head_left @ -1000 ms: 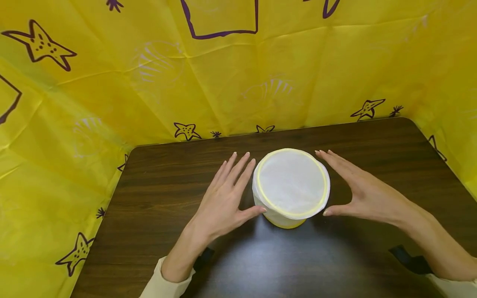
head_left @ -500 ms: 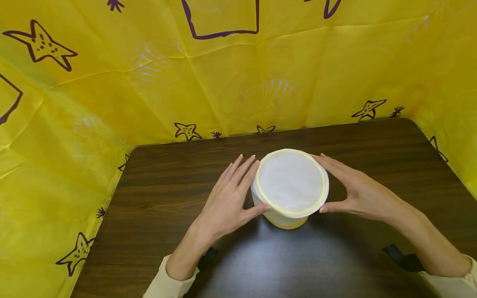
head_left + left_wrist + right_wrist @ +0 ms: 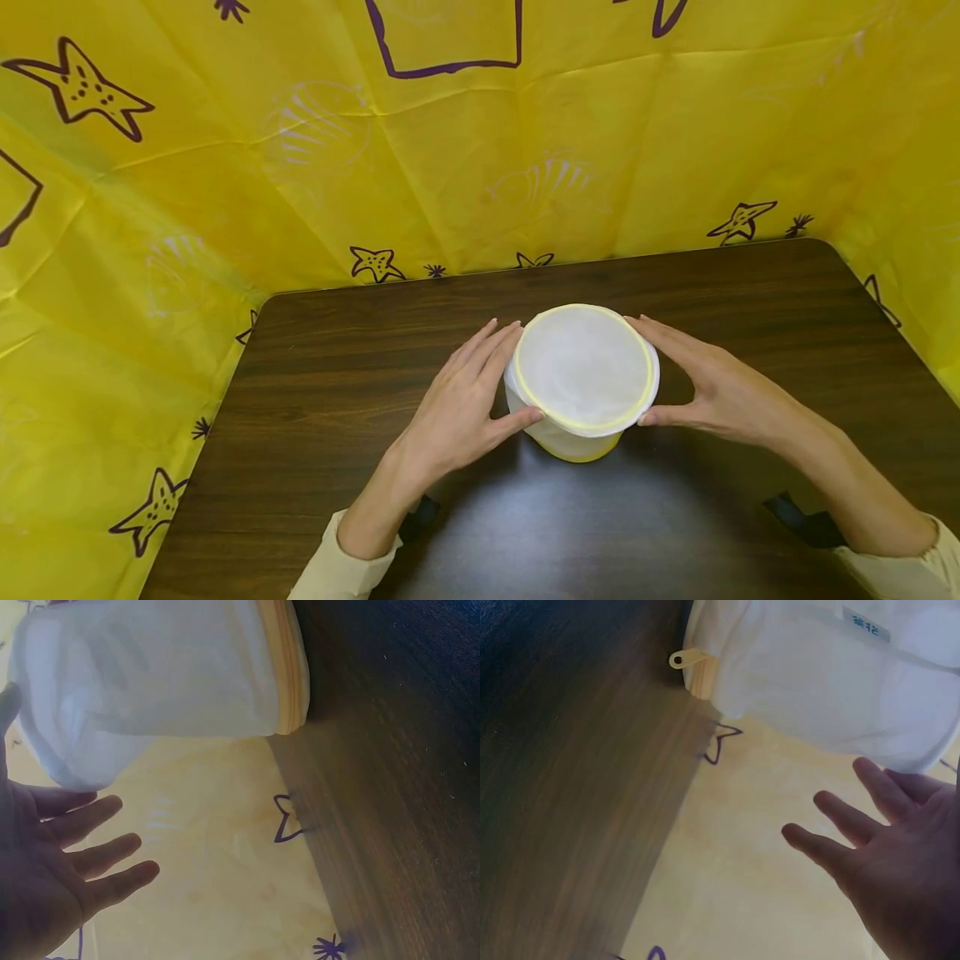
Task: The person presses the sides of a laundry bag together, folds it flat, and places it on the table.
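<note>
1. White cylindrical mesh bag (image 3: pixel 585 367) with yellow trim stood on the dark wood-grain table (image 3: pixel 337 375), between both hands.
2. I judged light, even pressure from both sides best — its soft wall might buckle.
3. Left hand (image 3: pixel 453 404) and right hand (image 3: pixel 723 387) flanked its top, thumbs spread wide from nearly straight fingers — thumbs nearer me.

white bag (image 3: pixel 585 367) on brown table (image 3: pixel 315 400) (wood-grained)
</note>
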Tool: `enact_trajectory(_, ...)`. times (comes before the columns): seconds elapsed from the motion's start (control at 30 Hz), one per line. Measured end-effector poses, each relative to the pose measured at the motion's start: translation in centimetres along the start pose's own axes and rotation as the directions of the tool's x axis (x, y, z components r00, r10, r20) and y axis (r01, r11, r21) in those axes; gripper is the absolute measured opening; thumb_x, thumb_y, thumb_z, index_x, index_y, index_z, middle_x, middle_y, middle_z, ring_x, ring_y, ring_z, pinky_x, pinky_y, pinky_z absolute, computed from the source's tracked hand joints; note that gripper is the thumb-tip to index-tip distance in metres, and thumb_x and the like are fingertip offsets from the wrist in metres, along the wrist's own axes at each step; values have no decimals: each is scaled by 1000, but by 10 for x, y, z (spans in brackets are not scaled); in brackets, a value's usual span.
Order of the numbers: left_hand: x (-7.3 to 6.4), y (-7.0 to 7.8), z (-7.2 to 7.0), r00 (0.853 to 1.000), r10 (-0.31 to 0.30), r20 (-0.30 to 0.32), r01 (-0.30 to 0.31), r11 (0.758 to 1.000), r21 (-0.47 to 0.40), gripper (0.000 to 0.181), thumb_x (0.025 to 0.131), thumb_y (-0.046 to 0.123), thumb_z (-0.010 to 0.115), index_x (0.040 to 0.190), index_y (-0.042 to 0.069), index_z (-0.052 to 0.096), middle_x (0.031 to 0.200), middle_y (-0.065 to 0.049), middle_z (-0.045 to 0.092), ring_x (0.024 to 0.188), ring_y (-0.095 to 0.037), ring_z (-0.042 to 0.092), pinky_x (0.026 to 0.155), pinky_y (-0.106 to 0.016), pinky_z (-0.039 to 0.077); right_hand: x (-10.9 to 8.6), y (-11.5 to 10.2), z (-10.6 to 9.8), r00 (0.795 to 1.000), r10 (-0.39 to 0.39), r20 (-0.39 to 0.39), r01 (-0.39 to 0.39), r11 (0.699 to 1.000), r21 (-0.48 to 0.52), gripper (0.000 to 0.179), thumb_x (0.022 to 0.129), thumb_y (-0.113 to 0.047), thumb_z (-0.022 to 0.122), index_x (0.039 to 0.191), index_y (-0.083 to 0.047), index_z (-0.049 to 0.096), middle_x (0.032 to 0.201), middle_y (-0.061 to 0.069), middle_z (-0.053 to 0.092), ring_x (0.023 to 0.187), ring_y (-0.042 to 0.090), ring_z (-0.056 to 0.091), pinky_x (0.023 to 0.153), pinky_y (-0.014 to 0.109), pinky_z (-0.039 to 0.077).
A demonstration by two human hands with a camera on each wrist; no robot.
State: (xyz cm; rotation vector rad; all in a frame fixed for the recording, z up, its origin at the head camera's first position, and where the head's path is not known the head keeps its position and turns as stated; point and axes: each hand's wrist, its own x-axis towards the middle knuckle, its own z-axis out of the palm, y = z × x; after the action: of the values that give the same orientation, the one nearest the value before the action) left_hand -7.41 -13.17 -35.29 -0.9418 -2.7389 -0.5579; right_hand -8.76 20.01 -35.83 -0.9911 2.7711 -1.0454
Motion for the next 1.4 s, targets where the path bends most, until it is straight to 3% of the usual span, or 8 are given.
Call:
enact_trajectory(0.17, 0, -1, 2, 1000, -9, 10, 9, 999, -34, 92, 87, 63, 64, 156, 12, 31, 157, -4, 38, 148, -24, 26, 111, -56, 34, -1, 0, 2, 1000, 16, 1, -16, 1000, 4, 105, 73, -43, 87, 158, -23, 28, 156, 13, 38, 135, 43, 43, 95, 68, 42)
enact_trajectory(0.5, -1, 1, 4, 996, -69, 57, 73, 995, -71, 94, 86, 58, 70, 157, 13, 28, 145, -5, 53, 128, -23, 52, 104, -46, 44, 0, 1, 4, 1000, 14, 12, -15, 999, 37, 106, 73, -42, 86, 159, -26, 26, 153, 10, 43, 133, 39, 48, 97, 64, 44)
enact_trajectory(1.2, -4, -2, 10, 992, -88, 89, 95, 992, -78, 96, 85, 58, 71, 157, 13, 28, 139, -8, 58, 119, -26, 60, 97, -46, 49, -1, 4, 11, 1000, 16, 26, -17, 999, 36, 106, 74, -39, 87, 159, -25, 25, 147, 15, 50, 127, 39, 54, 94, 63, 46)
enact_trajectory(1.4, -4, -3, 10, 993, -87, 85, 95, 991, -93, 97, 84, 58, 72, 157, 12, 28, 143, -7, 55, 124, -22, 58, 97, -41, 51, -1, 4, 10, 1000, 15, 25, -15, 999, 33, 106, 74, -38, 87, 159, -24, 25, 147, 15, 49, 127, 39, 54, 94, 62, 47)
